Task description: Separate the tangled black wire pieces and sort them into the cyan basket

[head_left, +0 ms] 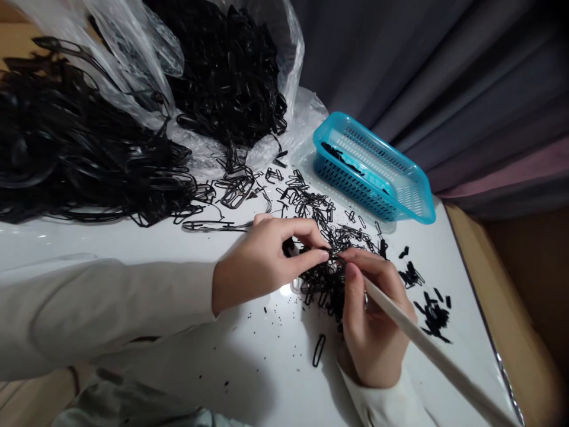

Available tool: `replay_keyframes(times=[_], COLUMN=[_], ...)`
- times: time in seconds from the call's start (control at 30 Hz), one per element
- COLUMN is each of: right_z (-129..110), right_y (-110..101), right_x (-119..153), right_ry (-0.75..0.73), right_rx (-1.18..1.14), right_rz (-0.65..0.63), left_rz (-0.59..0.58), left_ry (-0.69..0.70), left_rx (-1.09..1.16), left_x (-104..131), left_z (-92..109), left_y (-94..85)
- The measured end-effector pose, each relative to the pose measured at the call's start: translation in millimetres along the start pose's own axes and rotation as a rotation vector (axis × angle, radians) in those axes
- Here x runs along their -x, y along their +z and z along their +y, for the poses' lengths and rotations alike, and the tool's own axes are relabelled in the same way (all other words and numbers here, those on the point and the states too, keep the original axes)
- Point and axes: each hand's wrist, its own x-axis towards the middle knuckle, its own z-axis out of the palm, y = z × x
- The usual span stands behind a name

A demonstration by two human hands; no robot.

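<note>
Pinching 1 black clip (332,256) betw. left hand (262,261) & right hand (373,320) fingers; 1 blue basket (413,190) nearby.

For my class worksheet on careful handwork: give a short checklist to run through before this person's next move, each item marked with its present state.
1. Left hand pinches a black loop: ok.
2. Right hand grips the pale stick: ok.
3. Stick tip meets the loop: cannot tell, fingers hide it.
4. Blue basket upright beside the pile: ok.
5. Cut bits kept apart from the loop pile: ok.
</note>
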Motion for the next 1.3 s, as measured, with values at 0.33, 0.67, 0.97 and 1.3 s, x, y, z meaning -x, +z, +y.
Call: replay_keyframes(times=[0.33, 0.67, 0.97, 1.3], right_z=[20, 13, 4, 6], right_y=[-2, -11, -8, -8], right_x=[-9, -17, -8, -9], right_ry=[0.119, 0.137, 0.141, 0.262], right_rx=[0.050, -0.240, -0.313, -0.574], right_rz=[-0.019, -0.026, -0.191, -0.242], left_rz=[0.296, -0.110, -0.087, -0.059], left_ry=[0.049, -0.161, -0.200, -0.172], left_rx=[0.185, 0.308, 0.318, 0.237], left_x=[-11, -5, -5, -6], left_z=[9, -4, -7, -6], left_y=[-15.1, -5.9, -2.2, -4.5])
